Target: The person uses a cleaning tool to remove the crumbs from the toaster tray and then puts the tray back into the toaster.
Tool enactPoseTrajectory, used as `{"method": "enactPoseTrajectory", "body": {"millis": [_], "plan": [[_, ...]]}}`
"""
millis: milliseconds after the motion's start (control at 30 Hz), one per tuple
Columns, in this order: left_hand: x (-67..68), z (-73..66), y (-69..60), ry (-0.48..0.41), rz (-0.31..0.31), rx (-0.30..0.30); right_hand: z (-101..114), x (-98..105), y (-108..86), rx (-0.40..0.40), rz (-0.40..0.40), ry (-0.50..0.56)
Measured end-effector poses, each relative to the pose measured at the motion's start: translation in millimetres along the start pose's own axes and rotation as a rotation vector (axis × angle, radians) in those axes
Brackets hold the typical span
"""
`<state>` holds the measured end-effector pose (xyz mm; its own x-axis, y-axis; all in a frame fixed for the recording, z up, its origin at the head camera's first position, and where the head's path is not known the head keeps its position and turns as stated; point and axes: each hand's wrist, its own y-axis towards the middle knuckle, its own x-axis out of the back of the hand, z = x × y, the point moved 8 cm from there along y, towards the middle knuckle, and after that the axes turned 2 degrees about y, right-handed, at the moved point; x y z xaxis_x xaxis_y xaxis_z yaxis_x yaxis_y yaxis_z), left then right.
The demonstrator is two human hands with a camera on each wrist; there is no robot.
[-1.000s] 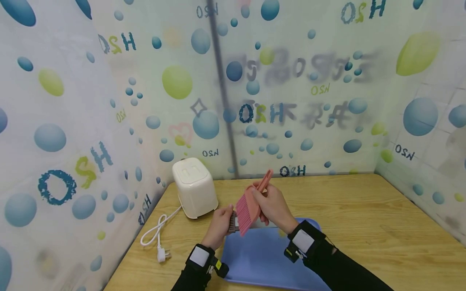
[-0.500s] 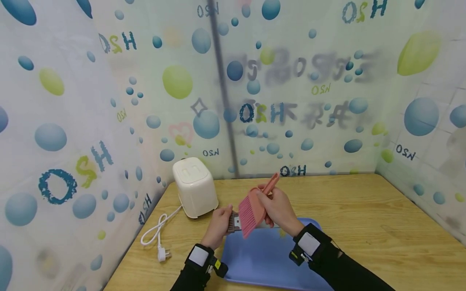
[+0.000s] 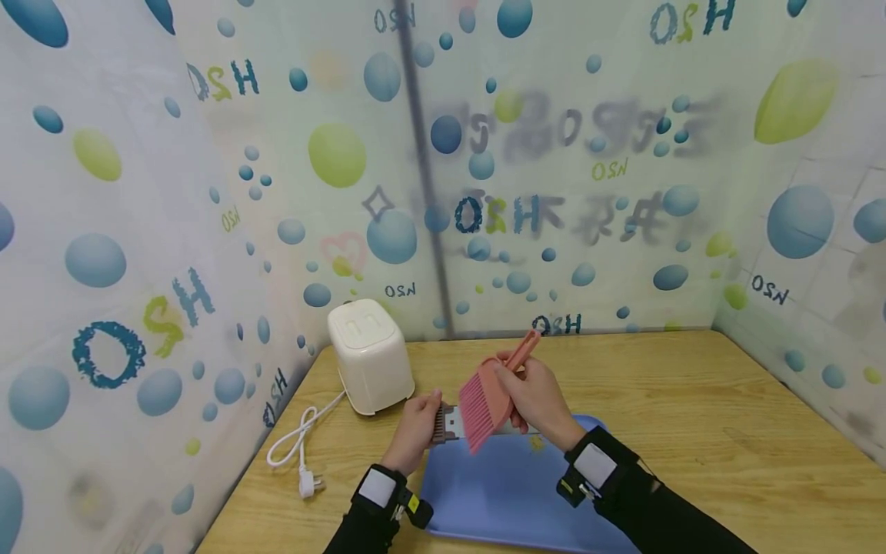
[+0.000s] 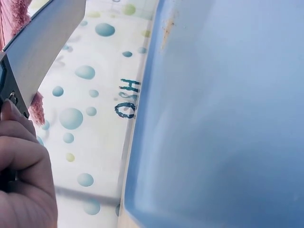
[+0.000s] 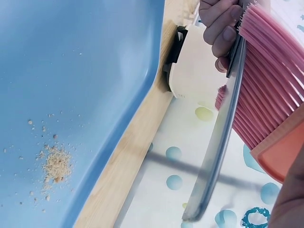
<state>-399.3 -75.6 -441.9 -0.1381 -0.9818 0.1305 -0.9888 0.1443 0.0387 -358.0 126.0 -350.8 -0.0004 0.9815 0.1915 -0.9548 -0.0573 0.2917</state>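
Note:
My left hand grips the dark ridged end of a crumb tray, a thin flat metal sheet seen nearly edge-on in the right wrist view. In my right hand is a pink cleaning brush, held by its handle and base. Its bristles slant down to the left and lie against the sheet, hiding part of it. Below both hands lies a blue tray. A small heap of pale crumbs and scattered bits sit near its far edge.
A cream toaster stands at the back left of the wooden table. Its white cord and plug lie in front of it. A patterned curtain encloses the table at the back and sides.
My right hand has moved the brush to the right along the crumb tray, uncovering more metal near the ridged end. The left hand stays almost still.

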Motion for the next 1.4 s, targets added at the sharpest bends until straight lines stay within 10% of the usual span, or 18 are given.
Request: {"method": "enactPoseTrajectory", "body": {"millis": [1400], "plan": [[2.2, -1.3, -1.5, 0.01, -0.005, 0.024, -5, 31, -2.3, -0.009, 0.009, -0.023]]}}
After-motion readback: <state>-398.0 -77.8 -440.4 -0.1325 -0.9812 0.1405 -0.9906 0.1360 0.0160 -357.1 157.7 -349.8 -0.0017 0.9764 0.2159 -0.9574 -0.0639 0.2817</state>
